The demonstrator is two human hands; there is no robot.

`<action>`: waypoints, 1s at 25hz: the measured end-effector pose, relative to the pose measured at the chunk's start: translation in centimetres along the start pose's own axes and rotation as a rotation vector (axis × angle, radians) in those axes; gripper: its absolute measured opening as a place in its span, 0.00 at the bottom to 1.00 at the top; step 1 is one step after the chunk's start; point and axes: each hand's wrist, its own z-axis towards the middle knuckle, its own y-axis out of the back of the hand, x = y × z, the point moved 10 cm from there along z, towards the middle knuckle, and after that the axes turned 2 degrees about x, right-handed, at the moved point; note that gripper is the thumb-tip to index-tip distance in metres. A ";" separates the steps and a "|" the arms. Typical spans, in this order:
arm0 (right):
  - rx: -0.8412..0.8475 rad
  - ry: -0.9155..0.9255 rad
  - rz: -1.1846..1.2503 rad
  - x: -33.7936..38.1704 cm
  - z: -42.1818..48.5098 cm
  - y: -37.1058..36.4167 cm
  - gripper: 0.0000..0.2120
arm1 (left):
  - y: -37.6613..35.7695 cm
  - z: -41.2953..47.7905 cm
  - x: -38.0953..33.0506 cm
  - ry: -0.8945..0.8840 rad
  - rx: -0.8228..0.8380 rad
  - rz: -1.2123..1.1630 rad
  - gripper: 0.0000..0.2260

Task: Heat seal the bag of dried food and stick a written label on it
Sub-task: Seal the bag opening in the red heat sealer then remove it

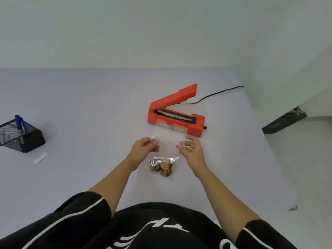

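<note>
A clear plastic bag (168, 141) with brown dried food (163, 168) at its bottom hangs between my hands above the table. My left hand (144, 147) pinches its upper left edge and my right hand (191, 147) pinches its upper right edge. The bag's open top reaches the front of an orange heat sealer (177, 112), whose arm stands raised and open. A white label strip (39, 158) lies on the table at the left. A blue pen (18, 124) stands in a black mesh holder (21, 135).
The sealer's black cord (215, 95) runs back right to the wall. The pale table (89, 105) ends at the right, where the floor and a dark object (283, 122) show. A wall stands behind the table.
</note>
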 end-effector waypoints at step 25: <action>-0.433 0.108 -0.220 5.3 3.3 6.2 0.09 | -0.9 3.7 -2.2 0.073 -0.288 0.083 0.09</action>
